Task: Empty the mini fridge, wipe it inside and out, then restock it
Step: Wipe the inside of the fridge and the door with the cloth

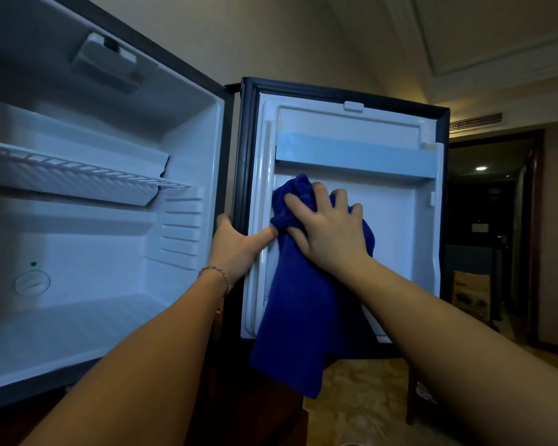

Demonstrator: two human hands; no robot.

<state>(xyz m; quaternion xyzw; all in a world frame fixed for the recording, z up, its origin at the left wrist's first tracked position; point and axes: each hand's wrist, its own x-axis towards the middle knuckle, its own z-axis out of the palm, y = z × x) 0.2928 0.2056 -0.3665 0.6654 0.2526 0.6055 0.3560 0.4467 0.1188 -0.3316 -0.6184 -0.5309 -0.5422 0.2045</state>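
Right hand (327,226), fingers spread, presses a blue cloth (303,300) against the inner panel of the open fridge door (400,220). Left hand (236,243) grips the door's hinge-side edge, steadying it. The cloth (soft, light, draping) likely handles best bunched under the palm.

Two bare arms show, with no sleeves on them. The left hand (239,249) has a thin bracelet (218,275) around its wrist. The bracelet looks like a small twisted cord, pale with bits of pink, and it sits just below the hand. The right hand (327,226) wears nothing: no ring, no watch, no band. Its fingers (298,202) are bare too.
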